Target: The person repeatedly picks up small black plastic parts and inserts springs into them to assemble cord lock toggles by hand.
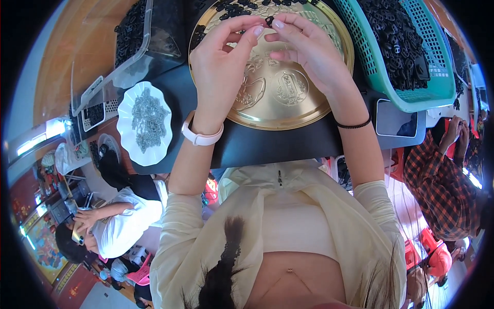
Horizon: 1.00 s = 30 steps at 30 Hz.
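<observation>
Black part [269, 20] over the tray [280, 121], left hand [222, 62] and right hand [320, 57] both clamped on it by fingertips: fine handwork, seemingly; next move wants steady pressure.

The piece [269, 21] is black (the tray [278, 116] gold).

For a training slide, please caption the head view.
Left hand and right hand hold a small black piece above a gold tray, beside a green basket.

Dark tabletop [288, 143] bearing round gold tray [280, 114], white scalloped dish [125, 123], green basket [409, 101], phone [396, 121]
</observation>
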### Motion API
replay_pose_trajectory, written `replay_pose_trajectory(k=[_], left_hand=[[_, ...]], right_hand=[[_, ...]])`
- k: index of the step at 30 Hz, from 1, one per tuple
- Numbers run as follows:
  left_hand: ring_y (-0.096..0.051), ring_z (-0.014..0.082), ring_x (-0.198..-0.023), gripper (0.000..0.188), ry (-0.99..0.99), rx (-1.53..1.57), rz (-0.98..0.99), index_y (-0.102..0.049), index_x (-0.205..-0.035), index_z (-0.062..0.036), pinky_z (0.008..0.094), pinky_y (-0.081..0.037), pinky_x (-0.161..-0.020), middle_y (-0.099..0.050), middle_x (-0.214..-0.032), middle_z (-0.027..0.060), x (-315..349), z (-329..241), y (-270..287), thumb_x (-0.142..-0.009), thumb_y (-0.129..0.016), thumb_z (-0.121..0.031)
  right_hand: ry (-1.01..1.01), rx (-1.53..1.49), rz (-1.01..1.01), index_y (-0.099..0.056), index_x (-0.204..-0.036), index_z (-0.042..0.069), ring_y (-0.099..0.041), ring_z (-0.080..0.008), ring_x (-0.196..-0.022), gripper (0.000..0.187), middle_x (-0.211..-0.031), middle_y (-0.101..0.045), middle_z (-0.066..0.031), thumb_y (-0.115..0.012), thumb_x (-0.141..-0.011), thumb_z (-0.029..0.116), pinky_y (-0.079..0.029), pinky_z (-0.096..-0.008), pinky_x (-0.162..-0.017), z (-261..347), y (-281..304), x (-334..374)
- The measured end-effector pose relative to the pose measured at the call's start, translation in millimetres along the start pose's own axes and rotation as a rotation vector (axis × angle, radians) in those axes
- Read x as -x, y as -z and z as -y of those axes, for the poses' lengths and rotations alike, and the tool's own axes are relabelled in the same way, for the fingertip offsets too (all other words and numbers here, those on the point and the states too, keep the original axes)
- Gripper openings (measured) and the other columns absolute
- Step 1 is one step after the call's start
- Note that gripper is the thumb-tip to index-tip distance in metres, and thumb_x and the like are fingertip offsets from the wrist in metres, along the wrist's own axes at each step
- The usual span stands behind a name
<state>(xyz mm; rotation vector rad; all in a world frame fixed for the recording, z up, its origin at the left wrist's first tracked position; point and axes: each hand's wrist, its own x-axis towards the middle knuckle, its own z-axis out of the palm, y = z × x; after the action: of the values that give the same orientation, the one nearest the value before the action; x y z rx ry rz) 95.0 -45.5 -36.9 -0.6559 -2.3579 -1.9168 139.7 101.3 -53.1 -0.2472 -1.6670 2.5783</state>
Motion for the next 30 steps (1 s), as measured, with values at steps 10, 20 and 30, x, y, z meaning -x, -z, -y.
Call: replay_pose_trajectory(k=[10,20,30], left_hand=[[-0.061,0.0071,-0.077,0.021,0.099,-0.079,0.096,-0.064,-0.103,-0.0039,0.0184,-0.047,-0.060,-0.066,-0.090,0.0018,0.6,4.1,3.0,-0.086,-0.062,-0.017],[-0.062,0.0081,-0.080,0.022,0.161,-0.041,0.104,-0.063,-0.102,-0.0028,0.0190,-0.048,-0.060,-0.066,-0.090,0.0025,0.5,4.0,1.5,-0.087,-0.062,-0.018],[-0.062,0.0080,-0.079,0.022,0.240,-0.028,0.171,-0.064,-0.100,-0.0018,0.0190,-0.048,-0.060,-0.066,-0.085,0.0027,-4.6,3.4,5.9,-0.086,-0.063,-0.019]], right_hand=[[-0.027,0.023,0.011,-0.054,-0.111,-0.001,-0.056,-0.0101,-0.085,0.030,-0.097,-0.058,-0.0048,-0.059,-0.088,0.019,-0.051,-0.0217,-0.065,-6.5,0.1,-2.1],[-0.053,0.040,-0.008,-0.053,-0.114,0.001,-0.055,-0.0059,-0.077,0.032,-0.090,-0.057,-0.0013,-0.057,-0.090,0.021,-0.047,-0.0185,-0.062,-4.6,-4.1,-0.9],[-0.024,0.190,-0.058,-0.057,-0.106,0.001,-0.055,-0.0060,-0.071,0.027,-0.084,-0.059,-0.0011,-0.060,-0.088,0.020,-0.048,-0.0190,-0.061,-7.3,-6.2,-2.1]])
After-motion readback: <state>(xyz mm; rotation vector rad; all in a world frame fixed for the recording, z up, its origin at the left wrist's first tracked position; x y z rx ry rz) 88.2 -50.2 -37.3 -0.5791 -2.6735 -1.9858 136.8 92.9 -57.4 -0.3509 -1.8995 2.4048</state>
